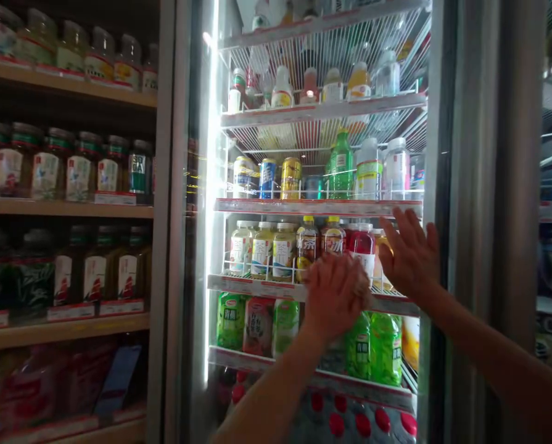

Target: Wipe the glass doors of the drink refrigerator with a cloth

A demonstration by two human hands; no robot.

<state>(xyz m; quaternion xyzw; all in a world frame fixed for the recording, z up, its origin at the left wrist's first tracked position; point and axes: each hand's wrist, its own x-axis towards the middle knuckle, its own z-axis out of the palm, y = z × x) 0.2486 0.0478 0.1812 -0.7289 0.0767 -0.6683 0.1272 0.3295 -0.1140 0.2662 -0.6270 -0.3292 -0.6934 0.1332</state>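
Observation:
My left hand (pixel 333 293), blurred by motion, is closed over a crumpled, pale brownish cloth (pixel 362 285) in front of the middle shelves of a lit drinks fridge (pixel 319 208). Most of the cloth is hidden under the fingers. Higher and to the right, my right hand (pixel 409 256) is raised with its fingers spread and holds nothing. Its palm faces the fridge's right side, seemingly against the glass. Behind the hands stand a red bottle (pixel 362 243), tea bottles with yellow caps (pixel 307 240), and green bottles (pixel 385 348) on the shelf below.
On the left, a wooden shelf unit (pixel 67 206) holds rows of bottles. Cans (pixel 290 177) and a green bottle (pixel 341 163) occupy an upper fridge shelf. Red-capped bottles (pixel 362 424) fill the bottom. A metal door frame (pixel 474 185) runs upright at the right.

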